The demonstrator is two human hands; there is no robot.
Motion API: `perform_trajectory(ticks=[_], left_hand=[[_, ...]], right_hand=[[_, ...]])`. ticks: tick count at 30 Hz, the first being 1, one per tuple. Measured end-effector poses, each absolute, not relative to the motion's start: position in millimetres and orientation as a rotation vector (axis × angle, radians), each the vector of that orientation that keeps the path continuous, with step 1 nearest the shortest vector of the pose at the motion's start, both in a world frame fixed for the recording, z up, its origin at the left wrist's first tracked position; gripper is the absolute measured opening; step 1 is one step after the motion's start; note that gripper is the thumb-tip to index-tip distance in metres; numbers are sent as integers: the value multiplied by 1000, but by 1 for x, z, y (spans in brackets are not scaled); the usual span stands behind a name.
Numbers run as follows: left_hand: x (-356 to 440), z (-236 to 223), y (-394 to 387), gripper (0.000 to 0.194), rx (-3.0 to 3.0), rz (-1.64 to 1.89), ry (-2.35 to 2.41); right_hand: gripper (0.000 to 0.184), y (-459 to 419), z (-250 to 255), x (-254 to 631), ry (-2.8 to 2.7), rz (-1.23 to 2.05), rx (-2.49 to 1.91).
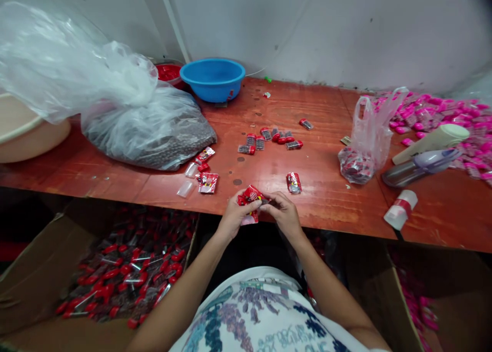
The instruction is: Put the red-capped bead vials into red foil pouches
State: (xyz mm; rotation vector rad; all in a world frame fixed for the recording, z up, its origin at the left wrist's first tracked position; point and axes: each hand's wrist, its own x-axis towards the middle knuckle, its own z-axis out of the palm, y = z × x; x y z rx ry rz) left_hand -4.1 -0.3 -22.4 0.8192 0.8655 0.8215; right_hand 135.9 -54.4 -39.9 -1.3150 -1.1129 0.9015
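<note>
My left hand (234, 218) is closed on a red printed packet (250, 192) above the table's front edge. My right hand (283, 213) pinches the packet's right side, its thumb and fingers close to the left thumb; what lies under those fingertips is hidden. Just beyond my right hand lies another red packet (294, 183). To the left are a further red packet (208, 183), a clear empty tube (185, 189) and a red cap (203, 167). Farther back, several small clear containers (260, 143) with red caps and dark contents lie in a loose group.
A large clear bag (154, 126) of dark beads stands left, near a blue basin (212, 75). Right are a small plastic bag (357, 162), a bottle (418, 167), a white roll (400, 209) and pink-capped containers (434, 111). Below left, a cardboard box (34, 270) holds red-capped containers.
</note>
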Motion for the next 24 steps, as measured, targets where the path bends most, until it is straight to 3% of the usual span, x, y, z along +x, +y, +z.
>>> perform_trajectory(ticks=[5,11,16,24], left_hand=[[-5,-28,5,54,611,762,835],[-9,-32,11,69,521,895,847],[-2,-32,12,60,527,1030,876],[-17,-33,34,49,458,1212,910]], right_hand=[[30,-54,-50,161,-1026,767,-1455],[26,-56,-46,181,-1221,303,-1751],[23,-42,-39,125,-1276,766,-1475],[30,13,-26,116,-1687,778,-1460]])
